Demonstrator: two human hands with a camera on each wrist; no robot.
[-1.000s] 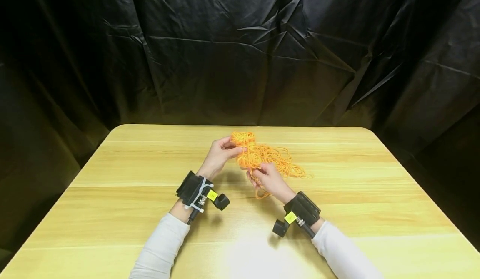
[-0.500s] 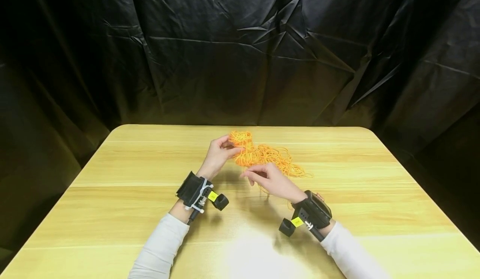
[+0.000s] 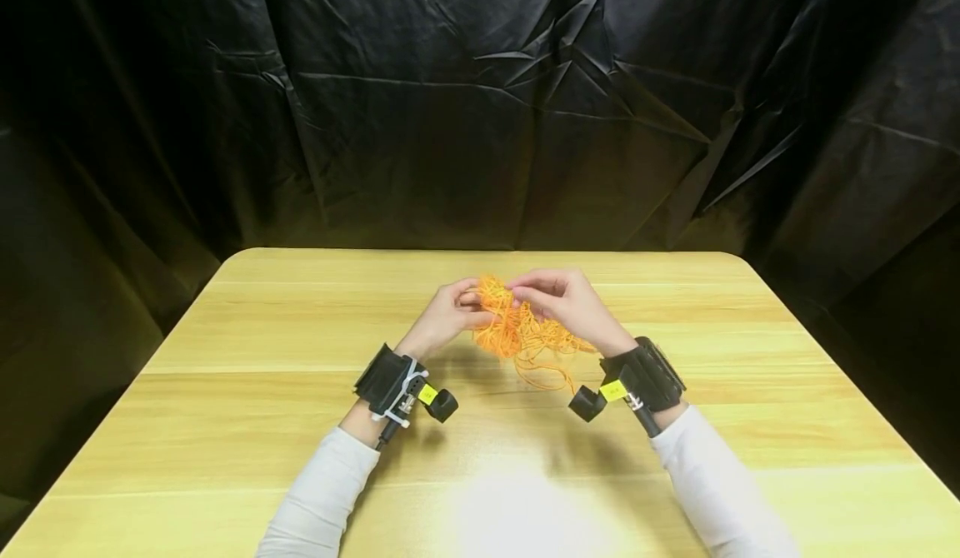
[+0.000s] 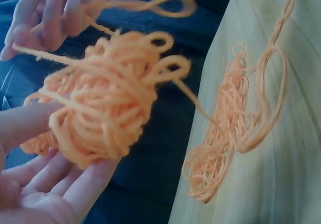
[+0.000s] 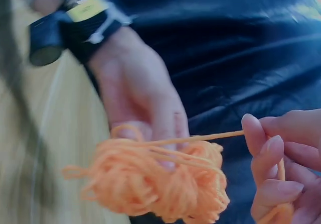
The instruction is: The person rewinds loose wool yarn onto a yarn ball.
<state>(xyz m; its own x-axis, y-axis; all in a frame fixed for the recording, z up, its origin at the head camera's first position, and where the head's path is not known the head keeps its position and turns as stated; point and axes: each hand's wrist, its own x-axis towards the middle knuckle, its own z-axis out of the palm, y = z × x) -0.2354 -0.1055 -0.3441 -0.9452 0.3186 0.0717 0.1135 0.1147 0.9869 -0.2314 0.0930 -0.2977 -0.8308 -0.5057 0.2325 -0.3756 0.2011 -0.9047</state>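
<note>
The two arms, left arm (image 3: 322, 487) and right arm (image 3: 716, 479), reach forward and lean inward, so that the hands come near to each other but do not touch. The left hand (image 3: 441, 316) is in a curved grip: its thumb (image 3: 480, 319) lies on the side nearer to the body, and its fingers bend on the farther side. Opposite to it, the right hand (image 3: 568, 298) makes a pinch with thumb and forefinger, directed toward the left hand, while its other fingers are curled inward.

A recording booth, by its black sheeting (image 3: 420, 158), wooden table (image 3: 202, 425) and wrist cameras (image 3: 442, 406)
</note>
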